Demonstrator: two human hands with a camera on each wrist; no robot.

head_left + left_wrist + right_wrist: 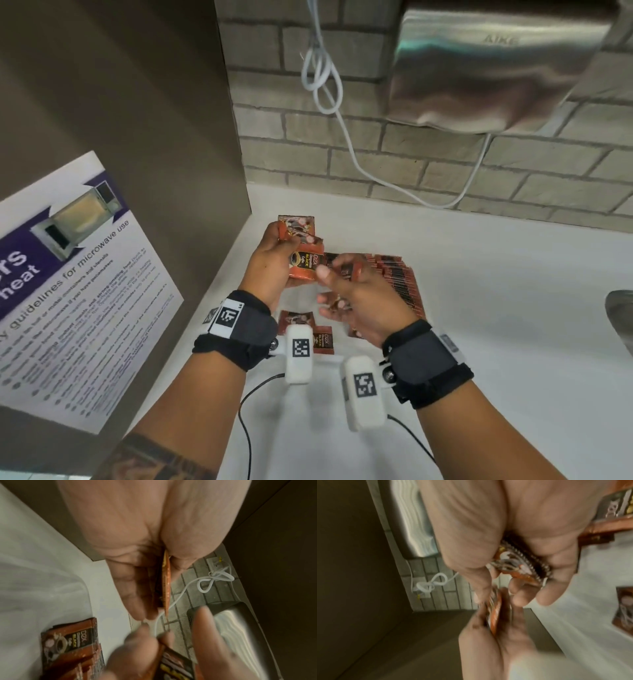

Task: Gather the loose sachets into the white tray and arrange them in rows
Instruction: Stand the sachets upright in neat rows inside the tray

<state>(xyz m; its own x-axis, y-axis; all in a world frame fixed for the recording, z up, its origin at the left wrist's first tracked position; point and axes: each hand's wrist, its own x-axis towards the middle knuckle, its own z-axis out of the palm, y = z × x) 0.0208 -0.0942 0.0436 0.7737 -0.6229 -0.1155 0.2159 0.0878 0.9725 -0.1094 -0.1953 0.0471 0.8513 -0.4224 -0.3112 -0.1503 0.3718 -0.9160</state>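
White counter [479, 308]; both hands [270, 270] clutching upright sachets [303, 265].

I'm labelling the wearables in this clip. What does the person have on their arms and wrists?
Each bare forearm carries a wide black strap: left wrist band, right wrist band. Each holds a rounded white camera pod bearing a square black-and-white marker, with a thin black cable trailing off. The left band has a further marker. Dark tattoo on left forearm.

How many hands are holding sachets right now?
2. The left hand grips a few sachets near the corner; the right hand, beside it, holds its own stack. Exact sachet numbers are hidden.
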